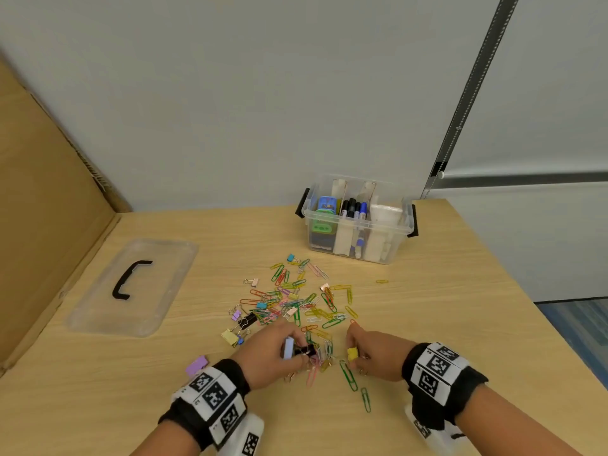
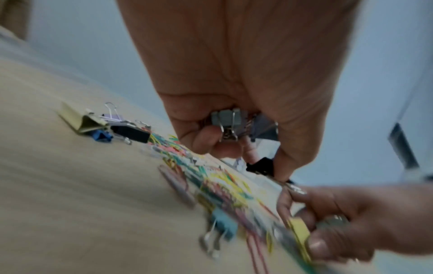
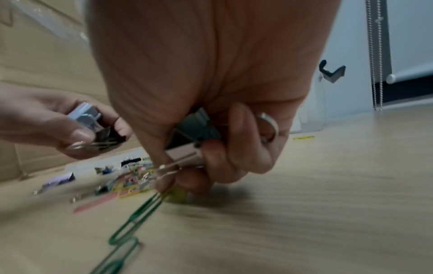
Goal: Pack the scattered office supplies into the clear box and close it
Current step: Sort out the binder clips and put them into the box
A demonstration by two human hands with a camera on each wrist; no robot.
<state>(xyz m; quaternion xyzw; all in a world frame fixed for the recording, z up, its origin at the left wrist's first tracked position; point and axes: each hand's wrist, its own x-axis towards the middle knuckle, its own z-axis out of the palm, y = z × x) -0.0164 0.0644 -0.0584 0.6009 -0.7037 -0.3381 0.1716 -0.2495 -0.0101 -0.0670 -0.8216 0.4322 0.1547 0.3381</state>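
Coloured paper clips and binder clips [image 1: 296,304] lie scattered mid-table. My left hand [image 1: 279,352] sits at the pile's near edge and grips a pale blue binder clip [image 1: 288,347] and a black binder clip [image 1: 304,350]; the left wrist view shows grey-blue clips [image 2: 226,118] bunched in its palm. My right hand [image 1: 365,353] pinches a yellow binder clip [image 1: 352,353] and holds more clips [image 3: 199,129] in its curled fingers. The clear box [image 1: 358,222] stands open at the back, holding markers and other supplies. Its lid [image 1: 131,287] lies flat at the left.
A purple binder clip [image 1: 196,365] lies by my left wrist. Two green paper clips [image 1: 349,375] lie near my right hand. A yellow binder clip [image 1: 230,337] and a black one [image 1: 246,320] lie left of the pile. Cardboard [image 1: 49,225] stands along the left edge.
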